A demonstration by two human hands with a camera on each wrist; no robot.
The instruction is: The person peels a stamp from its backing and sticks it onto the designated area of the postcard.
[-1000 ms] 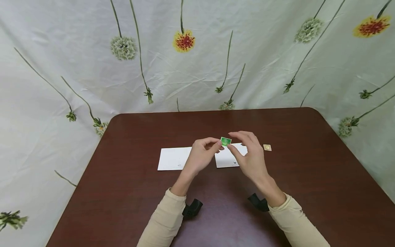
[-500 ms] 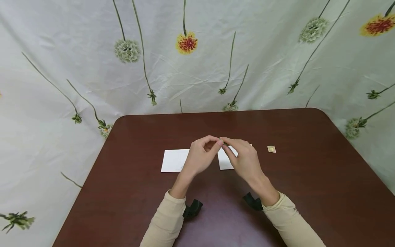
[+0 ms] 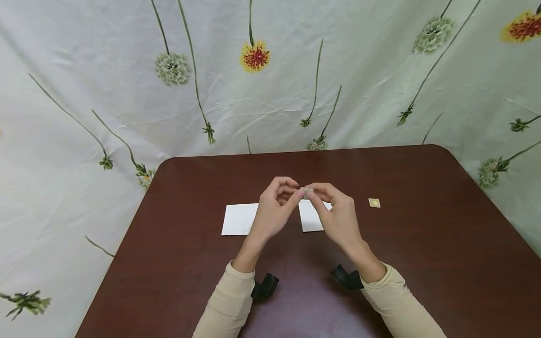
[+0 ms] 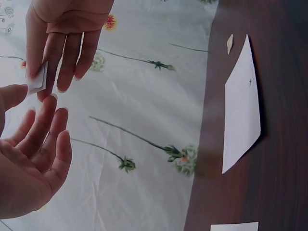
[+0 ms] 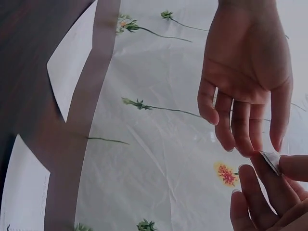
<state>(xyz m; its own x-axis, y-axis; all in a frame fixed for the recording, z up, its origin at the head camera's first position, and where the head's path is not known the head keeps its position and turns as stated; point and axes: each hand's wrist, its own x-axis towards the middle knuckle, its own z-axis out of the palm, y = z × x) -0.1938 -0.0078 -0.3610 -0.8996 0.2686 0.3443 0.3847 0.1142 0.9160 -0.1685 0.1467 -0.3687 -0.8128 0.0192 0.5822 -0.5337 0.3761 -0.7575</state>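
A small postage stamp [image 3: 308, 191] with perforated edges is held up above the table, its pale back showing in both wrist views. My right hand [image 3: 338, 216] pinches it between thumb and index finger. Close beside it, my left hand [image 3: 272, 209] has its thumb tip right at the stamp's edge, while its other fingers are loosely bent and spread apart. In the left wrist view the stamp [image 4: 38, 81] overlaps the right fingers. Behind the hands lie two white cards or envelopes, the left one [image 3: 237, 219] and the right one [image 3: 310, 218], each partly hidden in the head view.
A second, beige stamp [image 3: 374, 203] lies on the dark red-brown table [image 3: 422, 244], right of the cards. Black wrist straps [image 3: 265, 285] show at both cuffs. A white flowered cloth [image 3: 279, 103] hangs behind the table's far edge.
The right hand came in to the stamp and now pinches it; the left fingers have loosened. The stamp's green face, seen earlier, has turned away, leaving its pale back showing.
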